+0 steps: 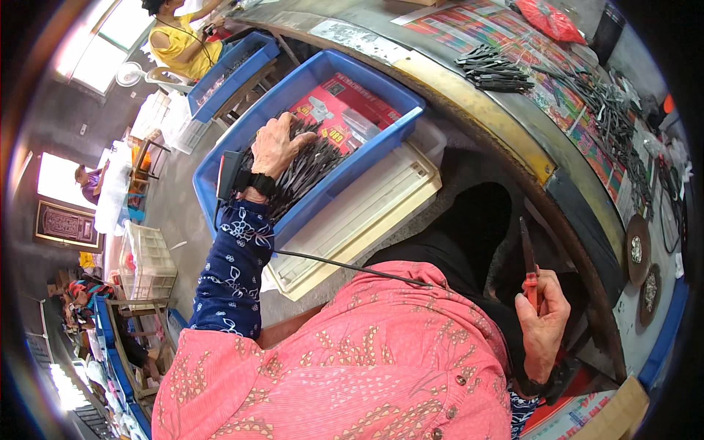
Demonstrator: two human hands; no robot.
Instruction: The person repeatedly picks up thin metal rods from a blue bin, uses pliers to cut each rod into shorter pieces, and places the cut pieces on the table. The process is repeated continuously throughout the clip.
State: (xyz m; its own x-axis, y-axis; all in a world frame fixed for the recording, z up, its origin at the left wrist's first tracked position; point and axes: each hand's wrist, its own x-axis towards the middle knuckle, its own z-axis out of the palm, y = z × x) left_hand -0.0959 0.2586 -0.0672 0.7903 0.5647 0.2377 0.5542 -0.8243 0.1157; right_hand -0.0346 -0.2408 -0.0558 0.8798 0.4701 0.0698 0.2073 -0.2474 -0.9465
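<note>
"How far has it got, would you say?"

"Partway, I'd guess. The blue tub (308,222) has a jumbled pile of dark strips (312,176) along its near side, and the left hand (273,149) is down on top of them."

"Has it picked any out?"

"I can't tell. The fingers are bent and a little apart, but their tips are lost among the strips, so a pinch could be hidden there."

"And the right hand (544,315)?"

"Out by the person's side, well apart from the tub. Its fingers are wrapped round the red handle of a narrow tool (529,268), dark tip pointing away from the body. Nothing shows at that tip."

"So the tool isn't on anything yet. What about the tabletop (429,55)?"

"There's a fairly neat bundle (495,70) of similar dark pieces, and beyond it a looser, tangled heap (612,117). The neat one looks sorted to me, but whether either heap is finished work or stock waiting, I couldn't say."

"Then plenty's left?"

"Judging by the tub, yes. Those strips lie crisscross, unsorted, with part of the red printed lining (330,103) bare beside them."
</note>
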